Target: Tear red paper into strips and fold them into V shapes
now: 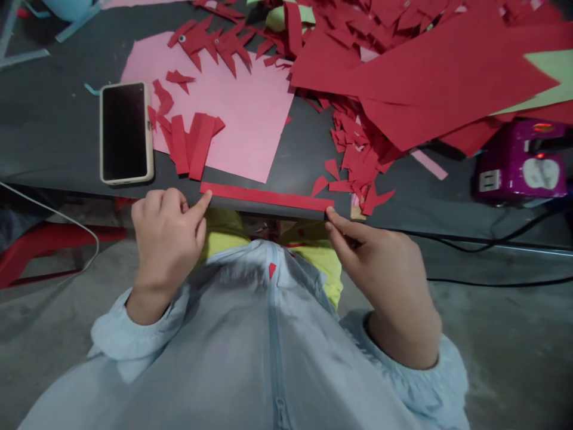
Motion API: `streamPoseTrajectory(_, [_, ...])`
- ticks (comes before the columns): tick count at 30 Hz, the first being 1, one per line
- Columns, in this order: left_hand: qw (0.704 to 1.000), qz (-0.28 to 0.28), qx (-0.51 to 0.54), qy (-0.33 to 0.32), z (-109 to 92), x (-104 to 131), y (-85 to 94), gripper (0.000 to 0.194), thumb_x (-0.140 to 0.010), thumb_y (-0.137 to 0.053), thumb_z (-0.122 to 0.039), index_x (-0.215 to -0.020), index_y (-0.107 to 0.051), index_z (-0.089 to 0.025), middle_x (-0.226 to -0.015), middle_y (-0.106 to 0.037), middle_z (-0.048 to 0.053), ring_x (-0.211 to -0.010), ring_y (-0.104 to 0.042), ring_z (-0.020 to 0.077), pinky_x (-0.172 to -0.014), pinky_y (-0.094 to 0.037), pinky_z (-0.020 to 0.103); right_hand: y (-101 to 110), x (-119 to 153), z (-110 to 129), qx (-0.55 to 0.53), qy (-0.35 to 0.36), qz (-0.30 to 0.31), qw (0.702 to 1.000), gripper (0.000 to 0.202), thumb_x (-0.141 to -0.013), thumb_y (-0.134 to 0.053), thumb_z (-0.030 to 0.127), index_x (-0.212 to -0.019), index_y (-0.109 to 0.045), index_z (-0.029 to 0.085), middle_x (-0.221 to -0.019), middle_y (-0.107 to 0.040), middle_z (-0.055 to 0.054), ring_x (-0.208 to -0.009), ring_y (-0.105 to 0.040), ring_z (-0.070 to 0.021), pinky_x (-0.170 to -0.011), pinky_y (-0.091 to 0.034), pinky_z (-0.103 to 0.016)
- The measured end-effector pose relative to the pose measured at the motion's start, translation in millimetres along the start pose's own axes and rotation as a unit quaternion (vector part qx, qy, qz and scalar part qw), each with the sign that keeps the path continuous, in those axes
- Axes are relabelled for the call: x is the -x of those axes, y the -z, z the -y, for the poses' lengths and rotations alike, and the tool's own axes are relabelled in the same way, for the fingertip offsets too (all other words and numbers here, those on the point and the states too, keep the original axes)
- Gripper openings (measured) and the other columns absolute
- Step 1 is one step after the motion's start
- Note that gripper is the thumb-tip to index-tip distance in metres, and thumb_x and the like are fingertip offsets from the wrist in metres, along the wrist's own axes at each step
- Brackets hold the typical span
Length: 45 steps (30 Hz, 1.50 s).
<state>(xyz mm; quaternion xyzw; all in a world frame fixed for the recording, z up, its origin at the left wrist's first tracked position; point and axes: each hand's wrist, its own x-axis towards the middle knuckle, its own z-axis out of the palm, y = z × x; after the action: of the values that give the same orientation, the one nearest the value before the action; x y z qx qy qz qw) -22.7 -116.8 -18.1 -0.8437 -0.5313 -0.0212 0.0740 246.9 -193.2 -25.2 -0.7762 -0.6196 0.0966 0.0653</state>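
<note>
A long, narrow red paper strip [264,196] lies along the near edge of the dark table. My left hand [168,242] has its index fingertip on the strip's left end, with the other fingers curled in. At the opposite end, thumb and index finger of my right hand [387,272] close on the strip's corner. Just beyond the strip is a pink paper sheet [250,128], bearing short red paper strips [201,143] and red cut-out shapes with small eyes [192,40].
A phone [124,132] lies at left on the table [45,131]. Red scraps [358,149] and large red sheets [416,83] cover the right side. A purple power socket box [519,164] with black cables [465,245] stands far right. A white cable [58,215] hangs at left.
</note>
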Motion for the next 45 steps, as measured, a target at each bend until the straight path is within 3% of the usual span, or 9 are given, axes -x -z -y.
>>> streamPoseTrajectory(5, [0.999,0.028,-0.007,0.015,6.1,1.6,3.7,0.036,-0.094,-0.047,-0.025,-0.122,-0.068,-0.032,-0.088,-0.058,0.009,-0.091,-0.047,0.0279,-0.072,-0.034,0.042,-0.3,0.8,-0.1,-0.005,-0.002,-0.002,1.000,0.037,-0.089,-0.054,0.037,-0.114,-0.077,0.021,-0.056,-0.068,-0.008,-0.042,-0.050,-0.0158,-0.049,-0.026,-0.026])
streamPoseTrajectory(10, [1.000,0.014,0.011,0.012,7.3,2.2,2.2,0.036,-0.095,-0.044,-0.027,-0.122,-0.068,-0.034,-0.087,-0.058,0.010,-0.090,-0.047,0.0302,-0.072,-0.036,0.045,0.8,0.5,-0.6,-0.006,-0.005,0.006,1.000,0.038,-0.089,-0.053,0.037,-0.114,-0.077,0.022,-0.056,-0.069,-0.008,-0.043,-0.051,-0.0166,-0.049,-0.027,-0.026])
streamPoseTrajectory(18, [0.998,0.019,0.060,0.027,6.9,2.4,2.3,0.038,-0.095,-0.041,-0.024,-0.121,-0.069,-0.026,-0.085,-0.057,0.010,-0.089,-0.047,0.0298,-0.076,-0.036,0.048,1.2,0.4,0.8,-0.004,-0.010,0.009,1.000,0.039,-0.089,-0.052,0.037,-0.114,-0.077,0.022,-0.058,-0.070,-0.009,-0.044,-0.053,-0.0174,-0.049,-0.027,-0.027])
streamPoseTrajectory(28, [1.000,0.014,0.021,0.011,5.5,-0.2,3.1,0.035,-0.094,-0.045,-0.023,-0.118,-0.070,-0.026,-0.079,-0.057,0.008,-0.087,-0.049,0.0296,-0.074,-0.038,0.046,2.6,0.5,-11.0,-0.101,-0.052,0.050,0.992,0.038,-0.089,-0.055,0.038,-0.117,-0.075,0.022,-0.080,-0.078,-0.012,-0.056,-0.064,-0.0206,-0.054,-0.037,-0.028])
streamPoseTrajectory(39, [1.000,-0.001,0.009,0.012,2.1,0.5,2.5,0.034,-0.091,-0.049,-0.023,-0.117,-0.072,-0.023,-0.078,-0.062,0.009,-0.087,-0.054,0.0294,-0.072,-0.038,0.044,3.9,2.7,-1.4,-0.008,-0.017,0.024,1.000,0.036,-0.089,-0.055,0.036,-0.117,-0.075,0.024,-0.061,-0.073,-0.009,-0.048,-0.059,-0.0198,-0.050,-0.028,-0.027])
streamPoseTrajectory(45, [0.996,-0.050,0.077,-0.021,-19.8,-7.1,-1.5,0.032,-0.092,-0.048,-0.024,-0.113,-0.072,-0.019,-0.088,-0.065,0.011,-0.091,-0.056,0.0280,-0.077,-0.041,0.042,-0.1,4.0,-0.8,0.009,0.001,0.011,1.000,0.039,-0.091,-0.050,0.036,-0.119,-0.074,0.024,-0.059,-0.071,-0.008,-0.045,-0.055,-0.0167,-0.050,-0.026,-0.027])
